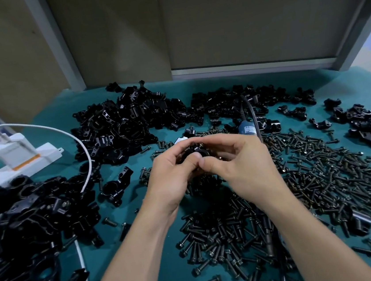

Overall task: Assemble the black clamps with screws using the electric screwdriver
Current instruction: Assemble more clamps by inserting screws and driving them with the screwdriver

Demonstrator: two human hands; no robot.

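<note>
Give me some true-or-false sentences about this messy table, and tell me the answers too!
1. Both the left hand and the right hand hold one black clamp. True.
2. The table is red. False: it is teal green.
3. A big heap of screws lies on the right side. True.
4. The right hand holds the screwdriver. False: the screwdriver lies on the table, with no hand on it.

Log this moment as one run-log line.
left hand + right hand: grip one black clamp | electric screwdriver: lying on mat, not gripped | screws: loose pile
</note>
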